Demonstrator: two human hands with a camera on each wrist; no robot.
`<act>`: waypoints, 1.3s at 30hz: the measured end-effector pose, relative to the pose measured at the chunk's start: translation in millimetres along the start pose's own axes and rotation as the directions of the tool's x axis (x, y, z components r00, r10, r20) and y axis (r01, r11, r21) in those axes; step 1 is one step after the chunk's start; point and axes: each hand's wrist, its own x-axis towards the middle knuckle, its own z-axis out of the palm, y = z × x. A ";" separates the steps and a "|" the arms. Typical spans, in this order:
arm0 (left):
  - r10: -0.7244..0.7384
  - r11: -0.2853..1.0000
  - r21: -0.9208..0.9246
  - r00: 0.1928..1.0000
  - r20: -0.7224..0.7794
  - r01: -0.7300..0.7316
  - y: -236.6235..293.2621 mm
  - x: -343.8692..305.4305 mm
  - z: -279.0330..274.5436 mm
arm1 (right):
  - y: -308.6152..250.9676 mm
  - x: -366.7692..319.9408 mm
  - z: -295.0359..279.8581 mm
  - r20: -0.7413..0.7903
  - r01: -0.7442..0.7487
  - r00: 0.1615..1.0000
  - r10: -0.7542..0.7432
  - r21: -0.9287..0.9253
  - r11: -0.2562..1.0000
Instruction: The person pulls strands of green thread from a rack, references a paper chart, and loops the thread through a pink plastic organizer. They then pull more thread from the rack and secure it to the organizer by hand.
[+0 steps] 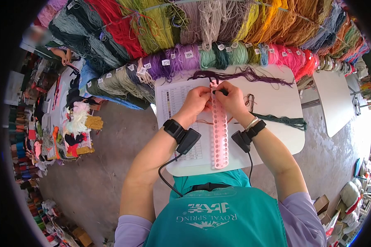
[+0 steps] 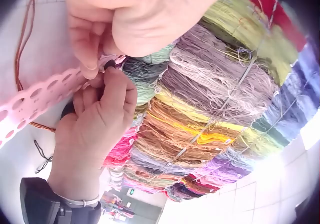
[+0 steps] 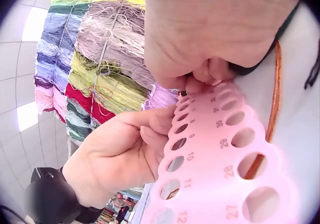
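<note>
Left hand [image 1: 197, 101] (right [image 1: 231, 99] too) on pink card [image 1: 219, 136]

Teal apron [image 1: 218, 216] marked ROYAL SPRING — lilac sleeves [image 1: 130, 232], black cabled wrist cameras [image 1: 188, 140]

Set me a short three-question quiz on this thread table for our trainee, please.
1. Which hands pinch the far end of the pink strip?
2. True or false: purple threads lie on the white table beyond the strip.
3. What marks the strip's holes? A letters, B numbers, C nothing.
Key: 1 both, left hand and right hand; 2 true; 3 B.
</note>
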 end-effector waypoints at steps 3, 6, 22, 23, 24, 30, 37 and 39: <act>-0.009 1.000 -0.009 0.999 0.052 0.010 0.9 1.8 -2.4 | -0.9 0.4 0.2 0.012 0.007 1.000 -0.007 0.012 1.000; -0.006 1.000 -0.028 0.993 0.121 0.009 -1.0 6.6 -6.8 | 0.3 2.3 -1.6 0.046 -0.009 0.999 0.005 0.073 0.997; 0.097 0.976 0.183 0.989 0.109 -0.116 8.3 5.1 -6.1 | -17.0 3.8 -14.6 0.258 0.021 0.966 -0.025 0.018 1.000; 0.103 0.978 0.167 0.988 0.117 -0.122 6.7 5.8 -7.5 | -22.1 3.9 -16.1 0.297 0.019 0.955 -0.014 -0.015 1.000; 0.108 0.981 0.151 0.986 0.124 -0.126 3.3 7.4 -10.3 | -26.5 4.0 -17.2 0.334 0.018 0.943 -0.001 -0.048 0.999; 0.157 0.944 0.272 0.980 0.119 -0.184 -2.9 10.5 -17.2 | -32.4 2.4 -4.3 0.282 0.141 0.957 -0.062 -0.267 0.953; 0.035 0.986 0.160 0.999 0.036 -0.040 8.5 -10.9 -50.6 | -33.7 4.6 -3.9 0.269 0.007 0.962 0.036 -0.159 0.987; -0.034 0.999 -0.038 0.998 0.058 0.037 9.0 -16.1 -50.7 | -32.3 3.0 -3.3 0.251 0.022 0.968 0.015 -0.144 0.989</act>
